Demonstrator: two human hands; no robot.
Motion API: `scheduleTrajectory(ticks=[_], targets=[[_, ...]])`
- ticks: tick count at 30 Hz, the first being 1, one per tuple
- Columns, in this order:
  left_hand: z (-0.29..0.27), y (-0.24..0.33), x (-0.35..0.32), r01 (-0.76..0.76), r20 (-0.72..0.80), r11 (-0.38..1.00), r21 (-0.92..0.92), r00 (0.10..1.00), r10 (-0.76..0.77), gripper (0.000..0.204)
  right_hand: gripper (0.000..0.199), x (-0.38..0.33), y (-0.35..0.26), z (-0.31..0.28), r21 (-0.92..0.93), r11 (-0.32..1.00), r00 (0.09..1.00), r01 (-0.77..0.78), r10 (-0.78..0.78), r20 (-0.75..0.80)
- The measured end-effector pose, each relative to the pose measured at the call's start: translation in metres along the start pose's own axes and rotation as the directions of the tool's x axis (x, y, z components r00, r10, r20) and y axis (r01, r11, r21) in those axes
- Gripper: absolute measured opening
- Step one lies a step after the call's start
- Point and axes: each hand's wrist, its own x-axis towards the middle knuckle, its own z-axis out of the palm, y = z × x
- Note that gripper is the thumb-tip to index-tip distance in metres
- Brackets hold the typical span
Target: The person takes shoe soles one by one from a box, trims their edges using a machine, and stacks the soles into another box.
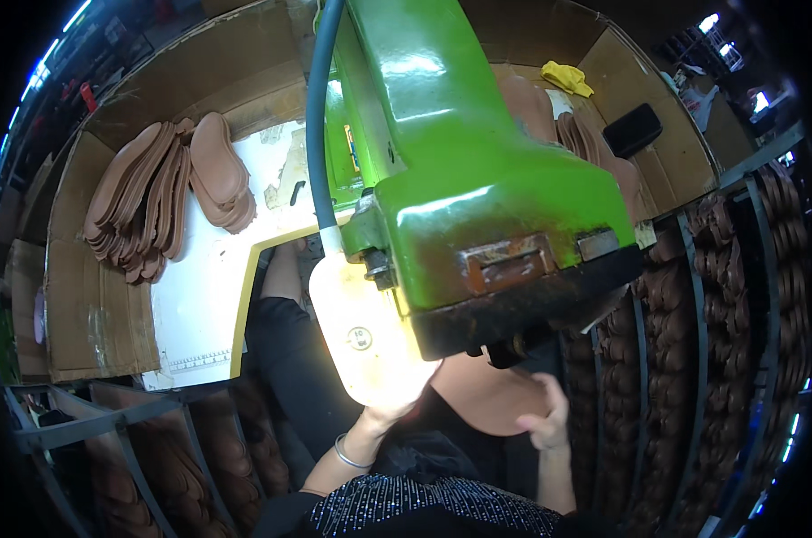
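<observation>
A brown insole point(491, 394) juts out from beneath the dark front end of a green machine head point(504, 197). My right hand point(551, 417) grips its right edge, thumb on the upper face. My left hand point(395, 412), below a bracelet on the wrist, reaches under the bright lamp point(361, 332); its fingers are hidden there, so its hold on the insole cannot be seen. The insole's far end is also covered by the machine. On the white work table point(191, 314), a fanned stack of insoles point(137, 197) leans beside a smaller pile of insoles point(219, 175).
Cardboard walls point(101, 305) border the table. Right of the machine lie more insoles point(585, 143), a black phone point(633, 131) and a yellow cloth point(567, 79). Metal racks point(643, 386) packed with brown pieces stand on both sides. A grey hose point(319, 117) runs down to the lamp.
</observation>
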Motion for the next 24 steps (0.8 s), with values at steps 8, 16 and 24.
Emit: scheduleTrajectory(ticks=[8, 16, 24], targets=[[-0.009, -0.017, 0.0, 0.033, 0.104, 0.999, 0.031, 0.994, -0.036, 0.015, 0.038, 0.086, -0.083, 0.009, -0.017, 0.944, 0.908, 0.329, -0.322, -0.267], [-0.04, -0.008, -0.003, 0.042, 0.056, 0.984, -0.17, 0.998, -0.032, 0.031, 0.031, 0.145, -0.085, 0.04, 0.191, 0.948, 0.967, 0.253, -0.25, -0.042], [-0.089, 0.005, -0.003, 0.096, -0.048, 0.964, -0.249, 0.993, -0.111, 0.03, 0.045, 0.122, -0.025, 0.067, 0.403, 0.849, 0.926, 0.342, -0.377, 0.009]])
